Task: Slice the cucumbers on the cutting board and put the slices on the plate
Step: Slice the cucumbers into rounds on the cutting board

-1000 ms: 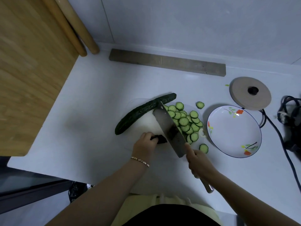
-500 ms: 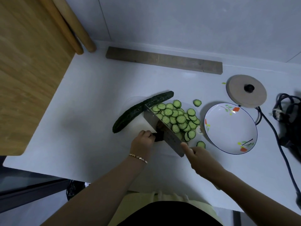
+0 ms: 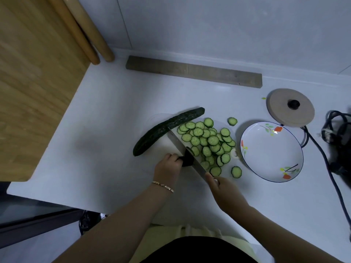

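One dark cucumber stub (image 3: 187, 161) sits pinched in your left hand (image 3: 167, 168) on the cutting board (image 3: 161, 149) near the front edge of the counter (image 3: 114, 130), your right hand (image 3: 225, 191) clamped on the knife (image 3: 176, 140) cutting it; next, finish it, slice the whole cucumber (image 3: 167, 129), then fill the plate (image 3: 271, 154) beside the slices (image 3: 207, 141).

The surface (image 3: 114, 133) lies open to the left of the whole cucumber (image 3: 167, 130), up to the wooden panel (image 3: 38, 92) that closes that side. Behind the cucumber there is open room as far as the wooden strip (image 3: 193, 72) by the wall. On the right the way is narrow: the plate (image 3: 271, 152) sits just beside the slices (image 3: 207, 141), with a round lid (image 3: 279, 112) behind it and a black cable (image 3: 319, 149) along its far side.
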A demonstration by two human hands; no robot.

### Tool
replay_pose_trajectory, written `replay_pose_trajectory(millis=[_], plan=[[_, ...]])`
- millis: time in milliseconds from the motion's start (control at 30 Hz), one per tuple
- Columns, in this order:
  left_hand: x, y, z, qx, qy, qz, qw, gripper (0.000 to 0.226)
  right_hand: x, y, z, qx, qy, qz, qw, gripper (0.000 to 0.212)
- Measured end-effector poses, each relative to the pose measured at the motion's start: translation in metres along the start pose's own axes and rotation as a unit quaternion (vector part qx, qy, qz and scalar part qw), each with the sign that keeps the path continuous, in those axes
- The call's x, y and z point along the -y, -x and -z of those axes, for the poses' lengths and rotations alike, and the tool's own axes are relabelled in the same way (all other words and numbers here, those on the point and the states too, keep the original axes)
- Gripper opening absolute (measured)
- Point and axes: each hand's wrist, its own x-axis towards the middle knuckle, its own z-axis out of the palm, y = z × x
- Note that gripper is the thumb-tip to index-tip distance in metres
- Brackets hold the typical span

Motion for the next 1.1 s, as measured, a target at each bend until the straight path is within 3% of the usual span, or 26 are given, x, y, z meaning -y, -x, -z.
replay_pose_trajectory(millis=[67, 133, 233, 300, 367, 467, 600, 933, 1100], plan=[[0.003, 0.003, -0.005, -0.028, 0.003, 0.001, 1.000, 0.009, -0.004, -0.003, 0.001, 0.014, -0.054, -0.024, 0.998, 0.055], [0.003, 0.004, -0.009, -0.059, 0.024, 0.014, 0.998, 0.029, -0.006, -0.006, 0.008, 0.030, -0.133, -0.067, 0.988, 0.054], [0.004, 0.002, -0.012, -0.086, 0.027, 0.013, 0.996, 0.011, -0.008, -0.007, 0.020, 0.052, -0.196, -0.109, 0.973, 0.052], [0.003, -0.001, -0.014, -0.073, 0.054, 0.016, 0.996, 0.025, -0.007, -0.004, 0.030, 0.058, -0.209, -0.115, 0.969, 0.052], [0.000, -0.002, -0.012, -0.077, 0.046, 0.001, 0.996, 0.012, -0.005, -0.001, 0.038, 0.061, -0.217, -0.113, 0.968, 0.051], [-0.002, -0.003, -0.013, -0.079, 0.043, -0.011, 0.996, 0.010, 0.001, 0.004, 0.045, 0.055, -0.185, -0.098, 0.976, 0.052], [-0.001, 0.000, -0.013, -0.059, 0.061, -0.014, 0.996, 0.034, 0.005, 0.005, 0.044, 0.049, -0.129, -0.075, 0.988, 0.054], [-0.005, -0.004, -0.002, -0.005, -0.011, -0.020, 1.000, 0.038, 0.007, 0.010, 0.034, 0.043, -0.029, -0.053, 0.997, 0.058], [-0.005, -0.002, -0.003, -0.024, -0.001, -0.014, 1.000, 0.037, 0.006, 0.004, 0.015, 0.012, -0.007, -0.018, 1.000, 0.057]])
